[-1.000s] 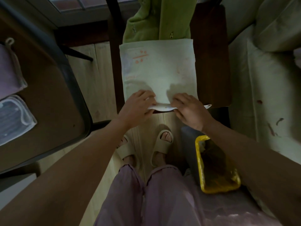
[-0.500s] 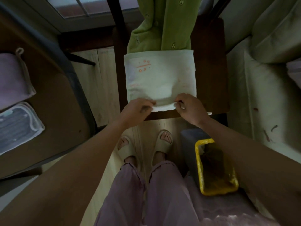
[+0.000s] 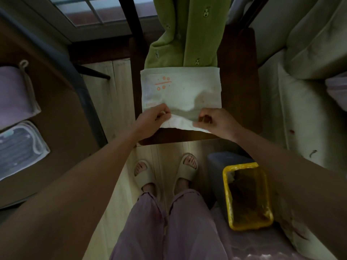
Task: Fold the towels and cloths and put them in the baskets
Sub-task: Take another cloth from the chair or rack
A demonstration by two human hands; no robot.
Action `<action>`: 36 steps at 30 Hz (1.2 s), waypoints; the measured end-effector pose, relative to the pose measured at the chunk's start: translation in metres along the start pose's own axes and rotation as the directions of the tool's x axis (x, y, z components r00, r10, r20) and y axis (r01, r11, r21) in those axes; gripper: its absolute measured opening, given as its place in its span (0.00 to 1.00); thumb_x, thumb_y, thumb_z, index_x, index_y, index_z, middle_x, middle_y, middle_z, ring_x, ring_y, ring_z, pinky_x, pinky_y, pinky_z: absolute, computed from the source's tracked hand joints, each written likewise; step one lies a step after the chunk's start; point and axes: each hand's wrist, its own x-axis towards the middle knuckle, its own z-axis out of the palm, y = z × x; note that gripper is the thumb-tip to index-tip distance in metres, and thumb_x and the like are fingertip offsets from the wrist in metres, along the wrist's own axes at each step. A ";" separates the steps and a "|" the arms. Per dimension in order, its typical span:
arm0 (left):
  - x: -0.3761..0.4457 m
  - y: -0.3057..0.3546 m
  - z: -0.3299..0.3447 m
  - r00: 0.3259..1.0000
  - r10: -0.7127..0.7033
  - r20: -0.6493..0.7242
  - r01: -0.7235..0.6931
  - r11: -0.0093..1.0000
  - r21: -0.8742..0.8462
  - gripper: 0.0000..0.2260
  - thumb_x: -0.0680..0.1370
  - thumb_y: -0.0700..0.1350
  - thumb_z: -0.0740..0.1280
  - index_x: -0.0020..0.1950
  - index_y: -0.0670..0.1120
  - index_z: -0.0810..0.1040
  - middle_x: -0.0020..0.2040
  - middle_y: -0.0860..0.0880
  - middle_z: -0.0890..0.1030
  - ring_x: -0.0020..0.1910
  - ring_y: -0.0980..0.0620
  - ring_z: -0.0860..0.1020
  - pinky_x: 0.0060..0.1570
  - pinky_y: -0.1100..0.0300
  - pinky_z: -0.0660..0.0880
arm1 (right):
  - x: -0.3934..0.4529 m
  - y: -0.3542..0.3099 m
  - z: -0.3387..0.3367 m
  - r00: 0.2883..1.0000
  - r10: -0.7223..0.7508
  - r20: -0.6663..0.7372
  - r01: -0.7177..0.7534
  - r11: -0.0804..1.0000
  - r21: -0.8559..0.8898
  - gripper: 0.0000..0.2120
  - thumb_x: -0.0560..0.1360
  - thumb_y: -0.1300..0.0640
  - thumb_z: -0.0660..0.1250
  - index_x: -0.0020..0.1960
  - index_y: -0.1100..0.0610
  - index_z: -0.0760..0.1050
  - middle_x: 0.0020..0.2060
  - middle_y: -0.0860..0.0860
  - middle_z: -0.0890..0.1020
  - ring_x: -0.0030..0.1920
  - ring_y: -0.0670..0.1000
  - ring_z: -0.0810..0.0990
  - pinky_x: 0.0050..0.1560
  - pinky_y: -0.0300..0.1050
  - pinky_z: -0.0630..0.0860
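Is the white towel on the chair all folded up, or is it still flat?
Partly folded. The white towel lies flat on the chair seat, but the left hand and right hand pinch its near edge, lifted and curling over.

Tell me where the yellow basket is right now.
In the head view, the yellow basket sits low on the person's right, beside the right foot, below the dark chair seat holding the white towel.

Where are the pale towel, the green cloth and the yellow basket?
pale towel (image 3: 185,91): head view, flat middle.
green cloth (image 3: 199,34): head view, hanging middle panel.
yellow basket (image 3: 226,199): head view, left rim.
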 end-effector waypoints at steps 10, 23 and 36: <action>-0.009 0.014 -0.005 0.985 0.002 0.174 -0.050 0.962 0.268 0.17 0.76 0.56 0.67 0.63 0.53 0.74 0.51 0.56 0.78 0.50 0.56 0.77 0.52 0.58 0.75 | 0.019 -0.016 0.007 0.995 0.003 0.099 -0.014 0.993 0.114 0.05 0.72 0.62 0.72 0.44 0.58 0.76 0.40 0.52 0.77 0.42 0.51 0.76 0.42 0.42 0.71; 0.003 0.017 -0.024 0.921 -0.208 0.329 0.118 0.955 0.273 0.16 0.79 0.53 0.63 0.41 0.41 0.77 0.38 0.44 0.77 0.37 0.45 0.75 0.40 0.58 0.72 | 0.015 -0.010 -0.021 0.951 0.110 0.289 -0.141 0.986 0.086 0.06 0.73 0.58 0.72 0.47 0.60 0.82 0.38 0.50 0.81 0.40 0.48 0.79 0.42 0.40 0.73; 0.039 0.009 -0.061 0.980 -0.155 -0.124 0.153 0.988 -0.025 0.06 0.77 0.50 0.67 0.44 0.50 0.79 0.42 0.50 0.79 0.42 0.52 0.78 0.41 0.59 0.74 | 0.049 -0.018 -0.050 0.942 0.188 -0.278 -0.203 0.979 -0.024 0.10 0.75 0.48 0.68 0.47 0.55 0.80 0.38 0.49 0.79 0.39 0.49 0.77 0.39 0.43 0.71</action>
